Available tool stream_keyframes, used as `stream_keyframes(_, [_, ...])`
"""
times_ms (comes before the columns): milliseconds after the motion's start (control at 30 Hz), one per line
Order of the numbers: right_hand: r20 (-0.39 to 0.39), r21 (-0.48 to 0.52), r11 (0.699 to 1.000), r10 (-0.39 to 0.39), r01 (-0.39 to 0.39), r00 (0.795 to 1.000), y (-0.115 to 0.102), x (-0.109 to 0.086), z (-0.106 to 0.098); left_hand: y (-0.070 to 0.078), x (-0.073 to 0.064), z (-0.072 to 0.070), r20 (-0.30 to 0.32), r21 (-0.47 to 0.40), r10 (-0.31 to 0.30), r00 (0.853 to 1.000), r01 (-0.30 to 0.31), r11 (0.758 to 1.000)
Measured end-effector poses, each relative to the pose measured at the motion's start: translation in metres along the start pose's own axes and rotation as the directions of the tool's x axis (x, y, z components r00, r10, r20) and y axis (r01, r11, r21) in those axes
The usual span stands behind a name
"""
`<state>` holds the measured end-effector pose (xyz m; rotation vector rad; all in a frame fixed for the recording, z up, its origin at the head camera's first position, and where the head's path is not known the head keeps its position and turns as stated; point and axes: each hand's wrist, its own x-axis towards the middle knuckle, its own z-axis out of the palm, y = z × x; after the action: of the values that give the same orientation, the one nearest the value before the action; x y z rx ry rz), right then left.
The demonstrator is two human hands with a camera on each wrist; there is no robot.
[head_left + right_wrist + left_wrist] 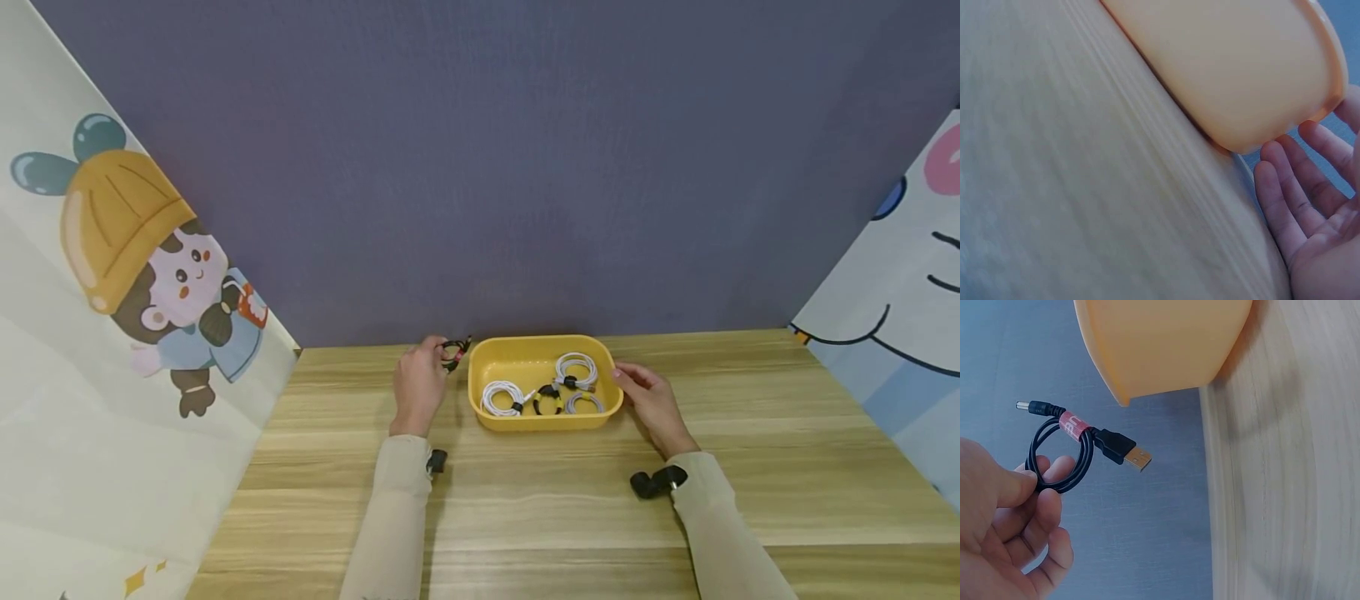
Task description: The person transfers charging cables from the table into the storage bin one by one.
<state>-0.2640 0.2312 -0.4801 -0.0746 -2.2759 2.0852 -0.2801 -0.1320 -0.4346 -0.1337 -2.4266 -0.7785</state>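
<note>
Between thumb and fingers my left hand (418, 382) holds a coiled black USB cable (1113, 445), just left of the yellow basket (547, 424). A red band wraps the coil; a USB plug and a round barrel plug stick out at its ends. My right hand (658, 408) is at the basket's right end, thumb on the rim and fingers against the outside below it. Inside the basket lie a white coiled cable (517, 390) at left, a black-and-yellow one (555, 392), a grey one (584, 396) and another white one (576, 358) behind.
The basket stands near the back edge of the wooden table (540, 508). Behind it rises a dark blue-grey partition (525, 167). Cartoon-printed panels flank the table on the left (67, 400) and right (900, 333).
</note>
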Motion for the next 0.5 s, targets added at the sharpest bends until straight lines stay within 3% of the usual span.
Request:
stream_keyframes(200, [-0.007, 0.016, 1.000, 0.000, 0.000, 1.000, 0.018, 0.011, -0.004, 0.000, 0.000, 0.000, -0.009, -0.008, 0.007, 1.000, -0.007, 1.000])
stream_keyframes(500, [-0.012, 0.013, 1.000, 0.001, -0.001, 1.000, 0.022, 0.013, -0.004, 0.002, 0.003, 0.000, -0.028, -0.009, 0.009, 1.000, -0.009, 1.000])
